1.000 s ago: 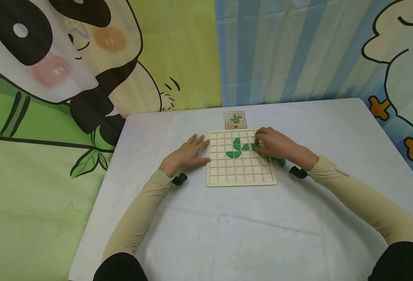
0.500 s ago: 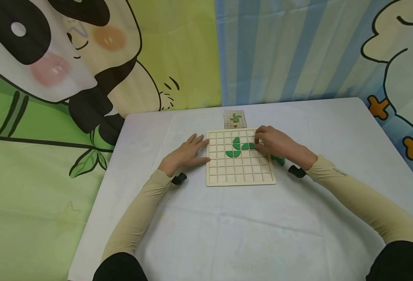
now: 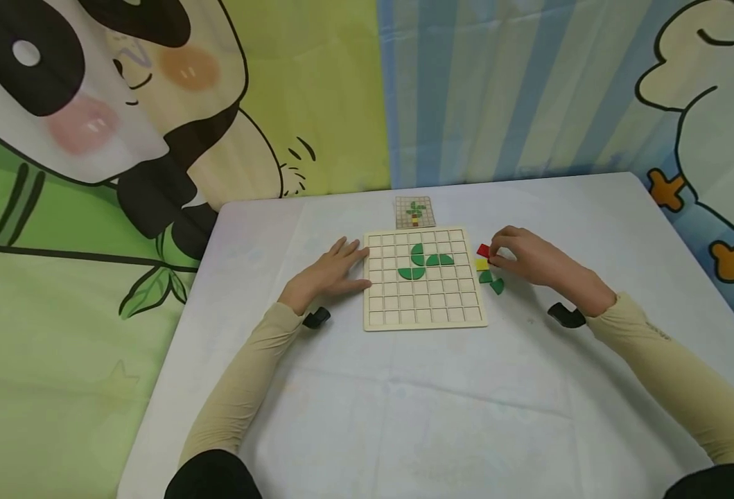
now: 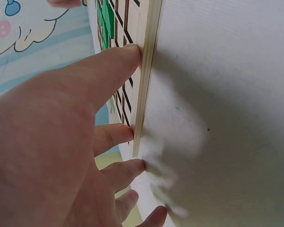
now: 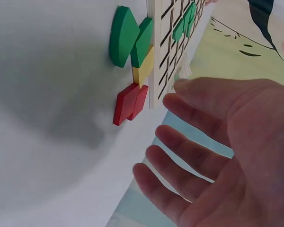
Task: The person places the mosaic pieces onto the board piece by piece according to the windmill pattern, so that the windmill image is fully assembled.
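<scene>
Red tiles (image 5: 126, 104) lie just beside the right hand's (image 3: 534, 259) loosely bent fingers, which hold nothing visible; likely light, stiff, best pinched by opposite edges. The left hand's (image 3: 324, 276) extended fingers touch the board (image 3: 429, 305).

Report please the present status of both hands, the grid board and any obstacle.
Left hand touching left edge of grid board. Right hand beside red pieces, no piece visible in grip. Green pieces: some on board, two beside. No obstacle seen.

Soft, even light; diffuse shadows across white tabletop (image 3: 466, 402).
</scene>
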Demonstrator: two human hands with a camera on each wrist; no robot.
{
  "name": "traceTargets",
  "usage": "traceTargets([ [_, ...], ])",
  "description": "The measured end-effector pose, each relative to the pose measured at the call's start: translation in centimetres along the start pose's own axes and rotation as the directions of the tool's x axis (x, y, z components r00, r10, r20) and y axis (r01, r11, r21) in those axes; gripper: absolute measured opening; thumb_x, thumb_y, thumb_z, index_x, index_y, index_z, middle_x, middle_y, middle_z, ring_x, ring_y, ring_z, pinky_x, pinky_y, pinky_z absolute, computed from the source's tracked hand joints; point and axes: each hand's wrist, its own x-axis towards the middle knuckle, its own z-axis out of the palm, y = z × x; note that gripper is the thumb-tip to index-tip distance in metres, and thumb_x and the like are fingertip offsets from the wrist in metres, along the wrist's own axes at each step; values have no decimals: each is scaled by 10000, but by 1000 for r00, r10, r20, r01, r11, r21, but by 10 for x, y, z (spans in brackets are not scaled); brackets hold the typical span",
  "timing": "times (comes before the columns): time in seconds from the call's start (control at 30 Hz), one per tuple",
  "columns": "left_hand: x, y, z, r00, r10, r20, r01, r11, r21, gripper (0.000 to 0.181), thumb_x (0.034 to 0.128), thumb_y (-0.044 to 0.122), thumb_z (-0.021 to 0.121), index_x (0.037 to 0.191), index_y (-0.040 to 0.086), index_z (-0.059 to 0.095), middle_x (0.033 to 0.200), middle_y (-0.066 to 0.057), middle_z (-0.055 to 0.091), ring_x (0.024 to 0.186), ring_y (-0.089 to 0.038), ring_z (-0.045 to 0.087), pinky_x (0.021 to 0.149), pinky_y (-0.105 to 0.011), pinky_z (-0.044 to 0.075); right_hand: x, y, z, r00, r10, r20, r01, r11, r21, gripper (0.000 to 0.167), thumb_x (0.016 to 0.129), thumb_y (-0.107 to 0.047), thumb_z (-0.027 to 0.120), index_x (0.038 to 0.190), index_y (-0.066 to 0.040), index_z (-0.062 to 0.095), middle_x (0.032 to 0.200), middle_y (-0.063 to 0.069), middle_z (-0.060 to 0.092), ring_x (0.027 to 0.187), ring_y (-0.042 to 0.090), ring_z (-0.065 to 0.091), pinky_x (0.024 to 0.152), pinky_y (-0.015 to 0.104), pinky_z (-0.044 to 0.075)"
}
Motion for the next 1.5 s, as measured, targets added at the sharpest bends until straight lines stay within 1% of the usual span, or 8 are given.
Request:
traceTargets([
  [0.23, 1, 0, 0, 1000, 9, -6, -9, 1000, 2, 841, 964, 605, 553, 1622, 207, 212, 1705, -101, 95, 1578, -330, -53, 1266, -536, 140, -24, 1, 12, 999, 29, 41, -30, 999, 27, 177, 919, -185, 739, 1063, -87, 707, 1291, 180, 586, 1192, 385, 545, 977, 550, 515],
  [0.37, 1, 0, 0, 1000, 13, -5, -13, 1000, 0, 841, 966, 598, 556, 1622, 200, 212, 1705, -103, 93, 1578, -330, -55, 1265, -540, 143, -33, 0, 21, 998, 45, 54, -44, 999, -7, 257, 883, -234, 787, 1084, -100, 699, 1320, 172, 566, 1203, 380, 523, 972, 549, 518],
  [0.5, 1, 1, -1, 1000, 10, -4, -10, 1000, -5, 842, 965, 588, 567, 1621, 192, 218, 1704, -106, 94, 1578, -330, -55, 1263, -547, 146, -38, 0, 26, 999, 37, 38, -35, 998, -46, 277, 875, -203, 791, 1113, -93, 700, 1337, 193, 555, 1212, 397, 521, 975, 561, 521],
  [0.67, 0, 2, -2, 1000, 1, -1, -1, 1000, -5, 840, 965, 603, 554, 1622, 205, 215, 1707, -87, 89, 1580, -313, -61, 1267, -534, 142, -41, 0, 28, 999, 34, 23, -32, 997, -64, 293, 886, -115, 761, 1170, -83, 696, 1349, 213, 553, 1228, 416, 521, 993, 577, 509],
  [0.9, 0, 1, -1, 1000, -9, 3, 9, 1000, -11, 842, 963, 608, 552, 1623, 214, 209, 1709, -77, 80, 1580, -306, -69, 1268, -536, 135, -46, -1, 30, 992, 118, -44, -122, 987, -108, 333, 929, -111, 687, 1249, -35, 634, 1346, 241, 537, 1208, 443, 529, 982, 608, 500],
  [1.1, 0, 1, -1, 1000, -15, 8, 15, 1000, -7, 844, 965, 613, 544, 1626, 221, 194, 1710, -70, 69, 1580, -301, -81, 1269, -536, 129, -47, 0, 34, 983, 161, -86, -168, 983, -79, 363, 917, -250, 739, 1167, -4, 645, 1298, 257, 549, 1134, 432, 549, 922, 590, 530],
  [1.23, 1, 1, -1, 1000, -9, 1, 9, 1000, -12, 834, 968, 603, 547, 1623, 214, 207, 1708, -81, 78, 1579, -313, -71, 1266, -544, 135, -46, 1, 36, 978, 187, -95, -194, 978, -76, 331, 906, -230, 749, 1128, -4, 652, 1297, 263, 542, 1130, 434, 542, 923, 589, 533],
  [1.5, 0, 1, 0, 1000, -7, -2, 7, 1000, -16, 836, 966, 604, 550, 1622, 209, 214, 1707, -86, 86, 1580, -316, -64, 1264, -549, 139, -44, 1, 36, 978, 184, -101, -192, 979, -74, 309, 907, -214, 740, 1109, 4, 654, 1288, 265, 545, 1122, 431, 547, 921, 586, 533],
])
